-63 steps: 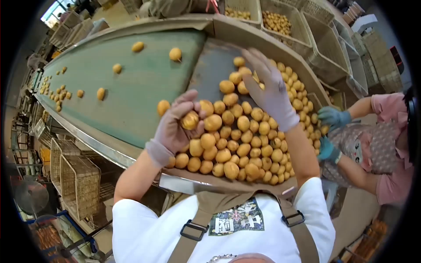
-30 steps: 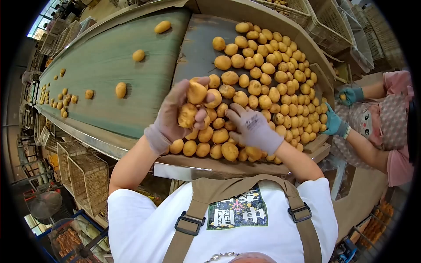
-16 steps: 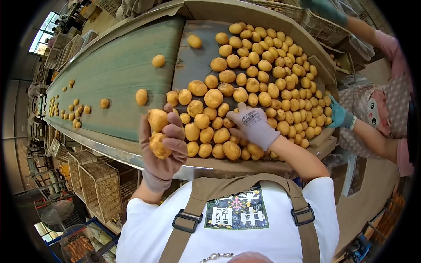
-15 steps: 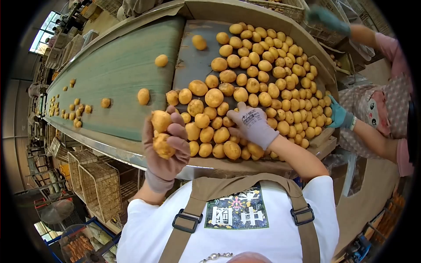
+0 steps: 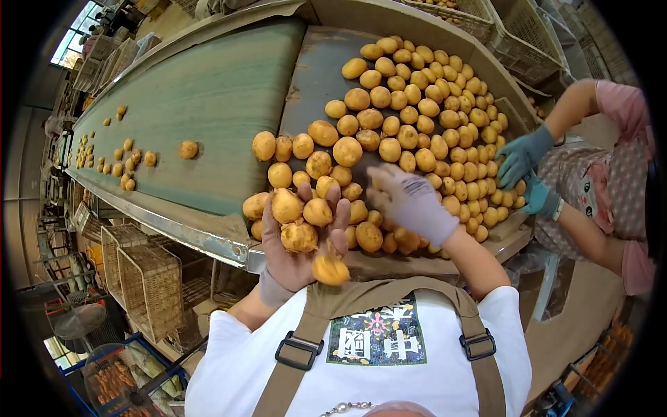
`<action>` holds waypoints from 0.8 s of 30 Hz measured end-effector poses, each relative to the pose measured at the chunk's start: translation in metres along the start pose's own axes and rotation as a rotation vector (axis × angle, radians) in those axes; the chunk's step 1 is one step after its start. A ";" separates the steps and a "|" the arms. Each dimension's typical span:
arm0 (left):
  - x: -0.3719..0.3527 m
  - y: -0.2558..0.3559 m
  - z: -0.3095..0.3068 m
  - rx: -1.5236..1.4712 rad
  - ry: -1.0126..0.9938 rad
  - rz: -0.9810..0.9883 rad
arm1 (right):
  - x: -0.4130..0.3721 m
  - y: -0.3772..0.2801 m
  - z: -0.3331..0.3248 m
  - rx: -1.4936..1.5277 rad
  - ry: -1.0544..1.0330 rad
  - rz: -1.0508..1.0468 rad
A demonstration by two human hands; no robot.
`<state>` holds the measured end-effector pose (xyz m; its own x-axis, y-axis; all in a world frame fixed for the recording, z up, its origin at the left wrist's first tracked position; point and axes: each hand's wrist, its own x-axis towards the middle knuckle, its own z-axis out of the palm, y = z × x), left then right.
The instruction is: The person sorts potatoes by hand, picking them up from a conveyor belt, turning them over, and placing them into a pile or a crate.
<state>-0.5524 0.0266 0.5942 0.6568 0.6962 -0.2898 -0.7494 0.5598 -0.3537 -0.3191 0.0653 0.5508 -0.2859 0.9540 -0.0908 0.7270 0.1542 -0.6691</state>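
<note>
My left hand (image 5: pixel 281 260), in a pale dusty glove, is turned palm up near the table's front edge. Its curled fingers cradle several potatoes, among them a rough, lumpy potato (image 5: pixel 299 237). Just below those fingers a blurred potato (image 5: pixel 330 270) hangs over the front edge, close to my apron strap. My right hand (image 5: pixel 411 205), gloved in pale lilac, is over the near side of the potato pile (image 5: pixel 445 149); motion smears its fingers. Loose potatoes lie left and right of it on the grey surface (image 5: pixel 319 76).
A green conveyor belt (image 5: pixel 201 90) on the left carries scattered potatoes. Across the pile at right, a co-worker's blue-gloved hands (image 5: pixel 524 163) touch the potatoes. Plastic crates (image 5: pixel 149 288) stand below the belt at left, and more crates (image 5: pixel 521 45) at the back right.
My left hand has moved right and holds more potatoes, with one potato now below its fingers. My right hand has shifted slightly. The co-worker's raised hand has come down to the pile.
</note>
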 end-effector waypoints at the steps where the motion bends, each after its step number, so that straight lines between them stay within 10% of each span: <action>1: -0.001 0.001 0.001 -0.005 0.003 0.006 | -0.001 0.007 0.020 -0.250 0.010 -0.017; 9: 0.012 0.003 -0.018 0.335 0.002 -0.262 | 0.019 0.026 0.038 -0.537 -0.074 0.022; 12: 0.011 -0.002 -0.002 0.340 0.118 -0.298 | 0.011 0.026 0.026 -0.213 0.053 -0.172; 14: 0.014 0.002 -0.002 0.225 0.041 -0.290 | 0.011 0.024 0.026 -0.128 0.059 -0.418; 24: 0.004 -0.002 0.001 0.319 0.127 0.035 | 0.031 0.020 0.035 -0.187 -0.095 -0.211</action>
<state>-0.5490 0.0289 0.5949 0.6201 0.6675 -0.4121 -0.7473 0.6625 -0.0514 -0.3350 0.0893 0.5089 -0.4939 0.8687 -0.0384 0.7448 0.3998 -0.5342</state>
